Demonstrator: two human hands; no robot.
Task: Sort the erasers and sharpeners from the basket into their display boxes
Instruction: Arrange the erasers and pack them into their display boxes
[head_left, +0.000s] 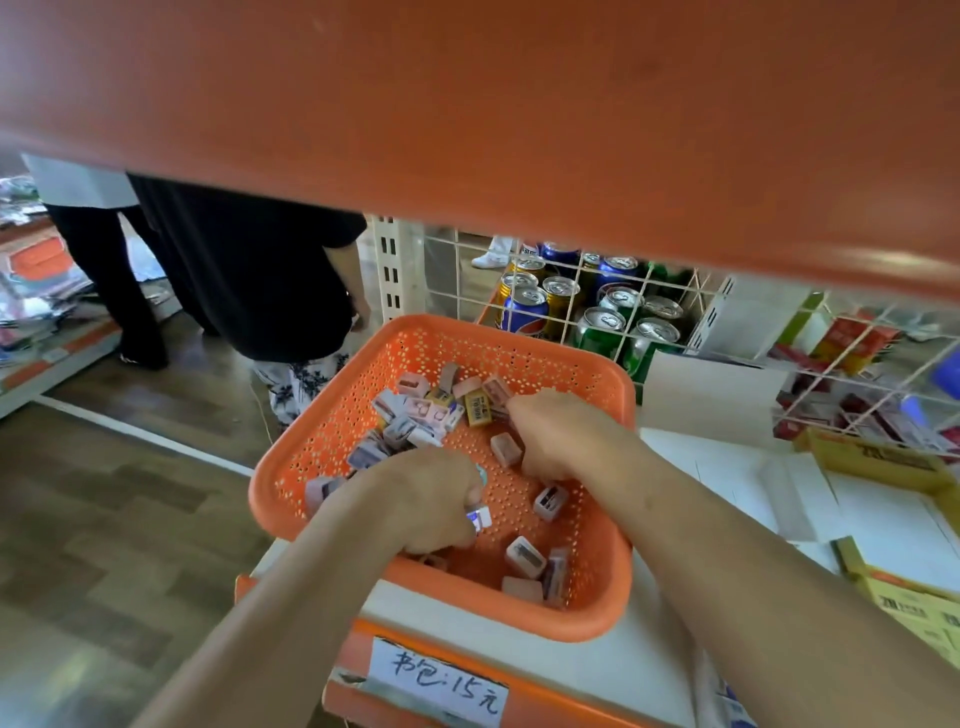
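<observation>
A white paper label (439, 686), taped to the orange front edge of the shelf (561, 713), is handwritten in dark ink with "书包:15元". Part of a red, white and blue Pepsi roundel is shown on a blue can (524, 312), while nothing can be read on the neighbouring cans (602, 325). Dark print is carried on the yellow cardboard boxes (914, 613) at the right and on a yellow eraser (478, 408) in the basket (597, 618), but it is too blurred or too small to be made out.
</observation>
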